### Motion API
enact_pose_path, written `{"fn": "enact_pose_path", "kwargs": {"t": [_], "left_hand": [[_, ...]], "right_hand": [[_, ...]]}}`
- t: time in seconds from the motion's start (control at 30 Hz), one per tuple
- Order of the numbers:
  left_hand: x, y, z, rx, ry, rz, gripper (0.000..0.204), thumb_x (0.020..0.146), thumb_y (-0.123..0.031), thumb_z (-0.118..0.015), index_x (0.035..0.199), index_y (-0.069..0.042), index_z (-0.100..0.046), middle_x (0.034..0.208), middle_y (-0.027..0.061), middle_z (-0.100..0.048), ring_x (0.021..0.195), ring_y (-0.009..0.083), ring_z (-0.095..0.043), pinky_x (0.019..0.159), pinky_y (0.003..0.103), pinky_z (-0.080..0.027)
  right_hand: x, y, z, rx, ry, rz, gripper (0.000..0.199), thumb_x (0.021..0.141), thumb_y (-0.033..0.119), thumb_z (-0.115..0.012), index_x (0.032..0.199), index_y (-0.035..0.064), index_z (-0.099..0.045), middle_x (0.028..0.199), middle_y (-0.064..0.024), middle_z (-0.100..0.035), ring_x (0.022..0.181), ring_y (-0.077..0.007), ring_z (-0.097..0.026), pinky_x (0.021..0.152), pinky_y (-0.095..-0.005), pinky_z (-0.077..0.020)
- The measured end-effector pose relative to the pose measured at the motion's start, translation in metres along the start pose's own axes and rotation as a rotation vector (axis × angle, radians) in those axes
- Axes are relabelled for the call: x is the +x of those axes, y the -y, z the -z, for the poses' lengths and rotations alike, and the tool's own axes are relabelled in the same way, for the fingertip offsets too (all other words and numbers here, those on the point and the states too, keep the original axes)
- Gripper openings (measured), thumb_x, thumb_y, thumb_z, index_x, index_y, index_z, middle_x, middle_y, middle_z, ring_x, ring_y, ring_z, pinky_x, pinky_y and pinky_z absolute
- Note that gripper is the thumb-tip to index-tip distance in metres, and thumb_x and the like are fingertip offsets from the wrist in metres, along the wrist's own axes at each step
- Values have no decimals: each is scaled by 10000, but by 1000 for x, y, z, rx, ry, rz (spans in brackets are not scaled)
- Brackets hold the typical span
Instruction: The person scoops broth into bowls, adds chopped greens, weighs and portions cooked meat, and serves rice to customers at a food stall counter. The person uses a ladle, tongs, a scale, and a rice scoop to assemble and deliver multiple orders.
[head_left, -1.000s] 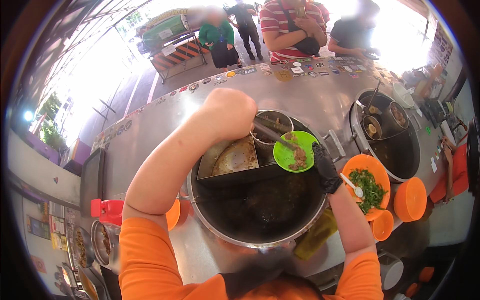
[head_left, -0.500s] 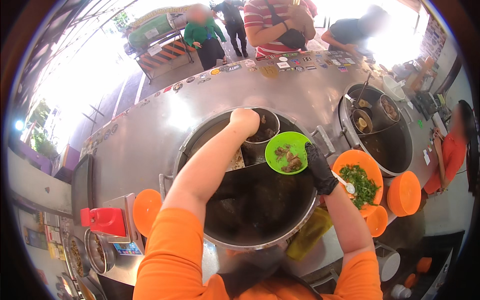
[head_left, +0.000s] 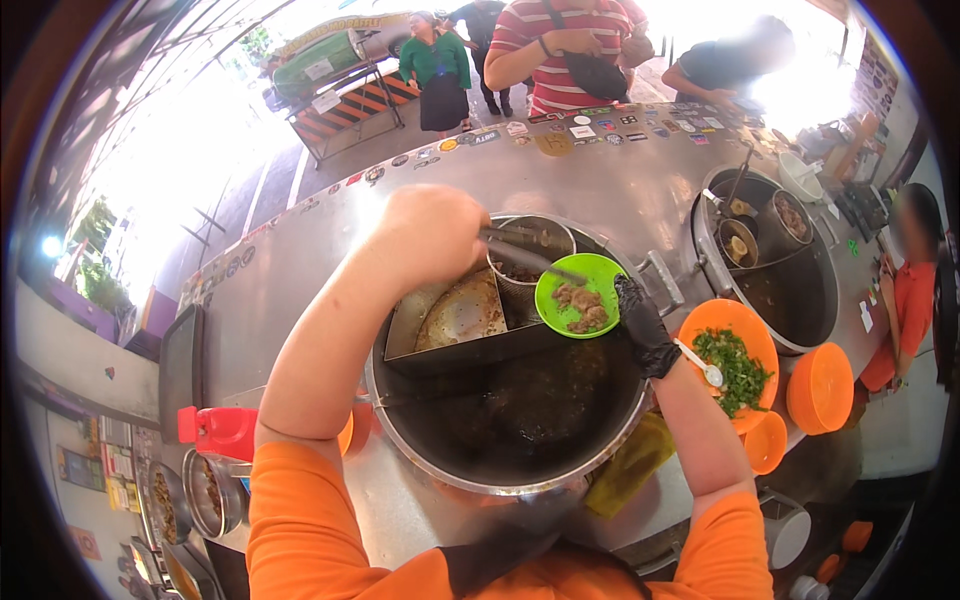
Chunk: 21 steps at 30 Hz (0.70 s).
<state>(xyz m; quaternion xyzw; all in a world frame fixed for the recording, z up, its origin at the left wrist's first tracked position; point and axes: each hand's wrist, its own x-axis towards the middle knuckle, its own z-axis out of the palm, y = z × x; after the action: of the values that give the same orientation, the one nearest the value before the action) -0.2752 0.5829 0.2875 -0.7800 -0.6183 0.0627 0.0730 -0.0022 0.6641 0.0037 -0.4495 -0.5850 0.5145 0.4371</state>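
Note:
My bare left hand (head_left: 430, 232) is closed around dark metal tongs (head_left: 530, 258). Their tip reaches over the rim of a lime-green bowl (head_left: 605, 268). Chunks of cooked meat (head_left: 582, 306) lie in that bowl. In a black glove, my right hand (head_left: 645, 325) grips the bowl's right side, holding it above a large round pot (head_left: 510, 480). Beneath the tongs, a cylindrical strainer (head_left: 515, 300) with meat in it sits in the pot's far part. Beside it is a metal compartment (head_left: 465, 318) with brownish liquid. Dark broth (head_left: 540, 405) fills the near half.
Right of the pot, an orange bowl (head_left: 755, 335) holds chopped greens and a white spoon (head_left: 712, 374); stacked orange bowls (head_left: 822, 388) stand beyond. A second pot (head_left: 835, 290) with strainers sits at far right. A yellow-green cloth (head_left: 630, 465) lies by the rim. People stand across the counter (head_left: 300, 260).
My left hand has risen up and left from the strainer, bringing the tongs into view over the green bowl. The whole view has shifted slightly; my right hand still holds the bowl.

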Motion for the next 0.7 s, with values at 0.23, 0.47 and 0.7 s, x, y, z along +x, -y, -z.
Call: {"fn": "enact_pose_path", "kwargs": {"t": [0.23, 0.47, 0.7], "left_hand": [[74, 2, -82, 92, 183, 183, 196, 796, -231, -619, 873, -96, -738, 915, 131, -712, 894, 287, -687, 751, 379, -543], [119, -33, -164, 118, 262, 86, 228, 877, -173, -544, 969, -112, -743, 1065, 109, -708, 972, 239, -690, 770, 373, -550], [95, -11, -128, 187, 184, 119, 196, 822, -167, -595, 926, -97, -746, 968, 112, -714, 899, 283, -694, 727, 391, -555]], "right_hand": [[-2, -24, 15, -244, -5, 146, 327, 986, 147, -474, 1234, -56, -539, 1139, -244, -605, 1024, -354, -606, 883, -389, -478], [-15, -9, 11, -243, -28, -109, 460, 993, 359, -447, 1230, -23, -548, 1112, -270, -627, 1021, -394, -618, 904, -435, -471], [-30, 28, 2, -418, -106, 94, 494, 982, 385, -446, 1249, -22, -528, 1169, -271, -605, 1118, -423, -565, 943, -434, -451]]}}
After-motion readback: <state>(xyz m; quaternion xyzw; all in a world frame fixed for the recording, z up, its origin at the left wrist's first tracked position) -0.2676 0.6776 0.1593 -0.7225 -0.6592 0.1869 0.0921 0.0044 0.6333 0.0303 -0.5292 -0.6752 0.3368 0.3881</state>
